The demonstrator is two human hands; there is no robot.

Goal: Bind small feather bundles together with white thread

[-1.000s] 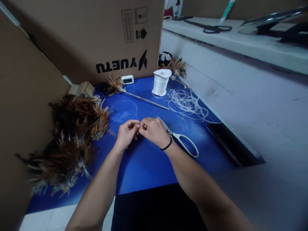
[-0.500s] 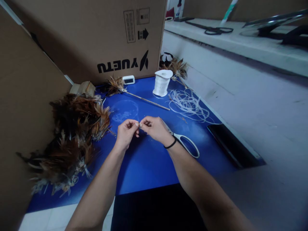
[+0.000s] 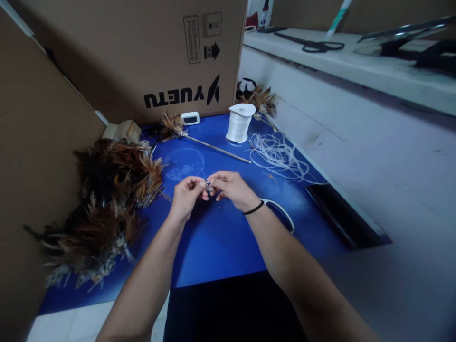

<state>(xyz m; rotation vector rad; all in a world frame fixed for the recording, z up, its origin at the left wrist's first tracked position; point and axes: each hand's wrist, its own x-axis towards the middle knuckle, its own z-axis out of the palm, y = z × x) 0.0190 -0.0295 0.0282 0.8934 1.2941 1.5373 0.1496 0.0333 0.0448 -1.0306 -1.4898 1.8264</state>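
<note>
My left hand (image 3: 187, 195) and my right hand (image 3: 231, 188) meet over the blue mat (image 3: 213, 237), fingertips pinched together on a thin pale strand too small to make out clearly. Both sets of fingers are closed. White-handled scissors (image 3: 281, 214) lie on the mat just right of my right wrist, their blades hidden under the hand. A heap of brown and black feathers (image 3: 107, 190) lies to the left of my left hand.
A white spool of string (image 3: 239, 122) and loose white string (image 3: 278, 154) sit at the back right. A feather-tipped stick (image 3: 199, 137) lies behind my hands. Cardboard boxes (image 3: 142, 52) wall the back and left. A dark tray (image 3: 342, 216) lies at the right.
My right hand has shifted slightly left and down, now covering the scissor blades. The fingertips of both hands stay pinched together.
</note>
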